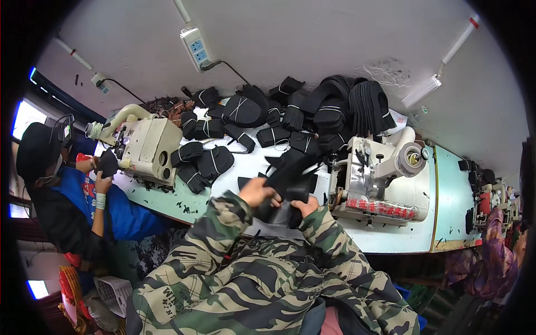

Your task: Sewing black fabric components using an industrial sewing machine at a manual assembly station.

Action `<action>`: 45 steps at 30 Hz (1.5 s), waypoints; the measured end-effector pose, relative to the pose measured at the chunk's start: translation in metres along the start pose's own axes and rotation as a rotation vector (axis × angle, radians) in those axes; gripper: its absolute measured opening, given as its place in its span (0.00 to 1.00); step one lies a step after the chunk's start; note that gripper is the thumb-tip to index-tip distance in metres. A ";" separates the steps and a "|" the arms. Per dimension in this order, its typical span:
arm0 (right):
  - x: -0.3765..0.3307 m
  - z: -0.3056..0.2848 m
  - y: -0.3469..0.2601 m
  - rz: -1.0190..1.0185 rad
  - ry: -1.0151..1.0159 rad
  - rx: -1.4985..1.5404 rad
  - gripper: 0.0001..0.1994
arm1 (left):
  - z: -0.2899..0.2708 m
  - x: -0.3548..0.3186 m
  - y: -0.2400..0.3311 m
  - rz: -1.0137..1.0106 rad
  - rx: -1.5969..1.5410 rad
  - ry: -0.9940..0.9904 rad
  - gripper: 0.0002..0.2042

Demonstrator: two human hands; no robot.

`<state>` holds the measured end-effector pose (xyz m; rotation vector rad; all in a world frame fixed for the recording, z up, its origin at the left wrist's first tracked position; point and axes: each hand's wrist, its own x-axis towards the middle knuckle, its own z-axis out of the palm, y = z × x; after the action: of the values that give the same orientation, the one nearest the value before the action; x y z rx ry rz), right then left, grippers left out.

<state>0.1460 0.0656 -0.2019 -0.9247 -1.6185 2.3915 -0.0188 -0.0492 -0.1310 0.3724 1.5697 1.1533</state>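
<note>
My left hand (258, 193) is closed at the edge of several dark, flat pieces (290, 176), which look like cut leather or cloth and are smeared by motion. Close by, my right hand (305, 207) grips a smooth black piece (285, 211) by its right side, thumb on top. Both hands are low over the table's front edge, just in front of my camouflage jacket. To the right of them stands a cream machine (385, 184) with a metal front and a round wheel; neither hand touches it.
Tied bundles of black cut pieces (243, 110) crowd the back of the table (240, 178). Stacked curved pieces (369, 106) lean behind the machine. At left, a co-worker (42, 151) holds a dark piece beside another cream machine (148, 148). Wall sockets (195, 47) hang above.
</note>
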 end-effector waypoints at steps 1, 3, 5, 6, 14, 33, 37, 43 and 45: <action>-0.003 -0.007 0.004 -0.040 0.052 0.057 0.12 | -0.015 0.001 0.007 -0.041 -0.129 0.075 0.09; -0.018 -0.023 -0.013 0.076 -0.076 0.410 0.11 | -0.083 -0.003 0.025 0.018 0.265 0.399 0.10; -0.031 -0.038 -0.022 0.061 -0.020 0.464 0.14 | -0.107 -0.042 0.072 0.264 0.048 0.598 0.07; -0.041 -0.049 -0.031 0.047 -0.079 0.540 0.17 | -0.111 -0.047 0.085 0.323 0.228 0.581 0.07; -0.075 -0.049 -0.085 -0.143 -0.147 0.642 0.21 | 0.036 0.003 -0.024 0.233 1.213 0.365 0.20; -0.079 -0.031 -0.092 -0.126 0.161 0.241 0.15 | 0.027 0.027 -0.025 0.267 1.313 0.338 0.10; -0.050 0.000 -0.075 -0.151 0.226 -0.009 0.17 | -0.028 0.029 0.015 0.254 0.336 0.242 0.17; 0.011 0.035 -0.034 -0.054 -0.001 0.022 0.21 | 0.012 0.017 0.015 0.227 0.294 0.016 0.17; 0.006 0.034 -0.038 -0.076 -0.004 0.180 0.21 | 0.012 0.014 0.006 0.218 0.183 -0.013 0.14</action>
<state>0.1143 0.0569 -0.1632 -0.8119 -1.3845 2.4392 -0.0155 -0.0302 -0.1330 0.6852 1.6585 1.1704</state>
